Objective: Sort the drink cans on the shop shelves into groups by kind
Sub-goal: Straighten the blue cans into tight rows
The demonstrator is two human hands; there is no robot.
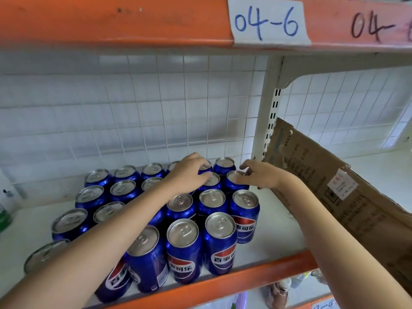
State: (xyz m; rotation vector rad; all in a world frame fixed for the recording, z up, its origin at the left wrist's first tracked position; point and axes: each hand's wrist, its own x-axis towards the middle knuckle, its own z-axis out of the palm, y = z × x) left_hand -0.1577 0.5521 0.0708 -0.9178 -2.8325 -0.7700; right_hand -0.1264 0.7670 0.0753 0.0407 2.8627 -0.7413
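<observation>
We reach into the shelf (274,233), orange front edge, white deck, mesh back. A cardboard box (330,188) leans at the right, likely parked out of the way. The blue cans (185,248) stand upright in tight rows on the left half, one kind together, so grouping looks well along. Our left hand (189,172) curls over a back-row can top, seemingly gripping it. Our right hand (258,175) has loose fingers touching the neighbouring can's (234,179) rim, probably nudging it into line.
</observation>
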